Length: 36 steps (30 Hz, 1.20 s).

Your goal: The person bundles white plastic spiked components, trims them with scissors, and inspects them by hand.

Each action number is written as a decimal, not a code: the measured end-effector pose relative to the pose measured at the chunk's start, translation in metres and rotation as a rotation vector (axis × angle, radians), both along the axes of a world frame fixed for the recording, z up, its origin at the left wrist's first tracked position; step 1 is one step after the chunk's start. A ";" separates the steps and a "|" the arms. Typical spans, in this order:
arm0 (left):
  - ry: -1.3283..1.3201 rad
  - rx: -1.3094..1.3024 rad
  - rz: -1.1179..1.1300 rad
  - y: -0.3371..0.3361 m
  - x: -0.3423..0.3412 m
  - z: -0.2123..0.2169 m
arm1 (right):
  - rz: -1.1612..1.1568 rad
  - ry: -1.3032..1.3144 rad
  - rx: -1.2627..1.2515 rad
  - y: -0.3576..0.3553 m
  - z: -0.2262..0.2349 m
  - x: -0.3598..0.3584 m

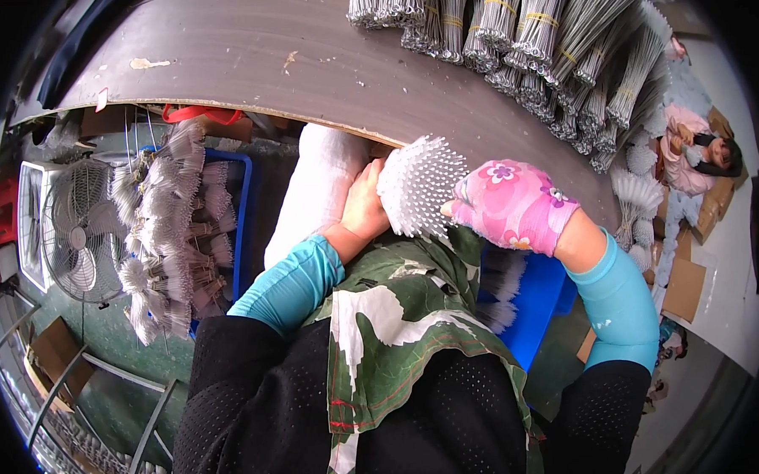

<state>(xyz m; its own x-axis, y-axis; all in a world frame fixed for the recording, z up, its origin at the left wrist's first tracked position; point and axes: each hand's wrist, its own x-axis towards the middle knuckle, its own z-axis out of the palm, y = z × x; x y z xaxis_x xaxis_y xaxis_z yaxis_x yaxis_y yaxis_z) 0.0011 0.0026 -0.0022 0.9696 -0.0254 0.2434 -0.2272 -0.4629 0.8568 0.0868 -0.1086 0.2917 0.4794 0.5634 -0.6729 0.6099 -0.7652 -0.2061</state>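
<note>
A bundle of thin white brushes [421, 188] stands over my lap by the table edge, its many pale, rounded tips facing up toward me. My left hand [365, 205], bare below a teal sleeve, closes on the bundle's left side; some of its fingers are hidden behind the bristles. At the opposite side, my right hand [514, 206] wears a pink flowered glove. Its fingers are curled in, and a bare fingertip pokes out at the bundle's edge. What those fingers pinch, if anything, is hidden. A camouflage apron [400, 321] covers my lap.
Many banded bundles of looped wire [505, 20] lie on the brown table [245, 56]. At left stand a fan [80, 229] and a blue crate [244, 192] beside heaped white brushes [167, 212]. A blue bin [535, 302] sits below my right arm. A co-worker [689, 151] is at far right.
</note>
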 end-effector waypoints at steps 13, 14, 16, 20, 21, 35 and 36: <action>0.057 -0.062 0.021 0.001 -0.002 0.009 | -0.125 0.138 -0.041 -0.015 -0.005 -0.006; 0.038 -0.047 0.029 0.001 -0.002 0.009 | -0.114 0.126 -0.024 -0.015 -0.006 -0.006; 0.035 -0.014 0.010 0.001 -0.002 0.007 | -0.098 0.090 0.001 -0.015 -0.008 -0.007; 0.002 0.037 -0.011 0.001 0.000 0.000 | -0.017 0.015 0.026 -0.010 -0.007 -0.008; 0.005 0.024 -0.009 0.000 0.000 -0.001 | 0.000 0.013 0.017 -0.008 -0.006 -0.008; 0.034 -0.032 0.025 0.003 0.000 0.014 | -0.072 0.008 -0.033 -0.012 0.006 -0.004; 0.050 -0.072 0.015 0.003 0.000 0.014 | -0.052 -0.012 -0.026 -0.011 0.003 -0.004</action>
